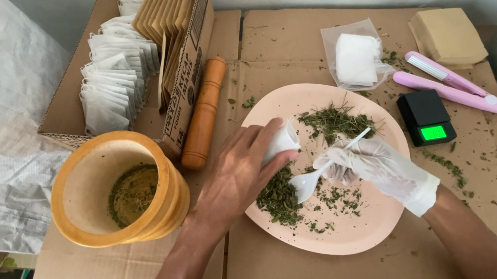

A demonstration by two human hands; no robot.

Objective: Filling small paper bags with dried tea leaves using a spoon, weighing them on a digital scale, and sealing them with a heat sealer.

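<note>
My left hand (237, 173), bare, holds a small white sachet (281, 141) over the left side of a pale pink plate (370, 223). My right hand (370, 163) wears a thin clear glove and grips a white plastic spoon (309, 180), its bowl resting low on the plate beside the sachet. Dried green herb lies in two piles on the plate: one at the top (336, 121), one by the spoon (278, 198), with loose bits scattered between.
A wooden mortar (116, 192) with green powder and a wooden pestle (204, 114) stand to the left. A cardboard box (67, 102) holds white and brown sachets. To the right lie a bag of white sachets (357, 59), a small black scale (426, 118), a pink sealer (455, 88) and tan filter papers (449, 37).
</note>
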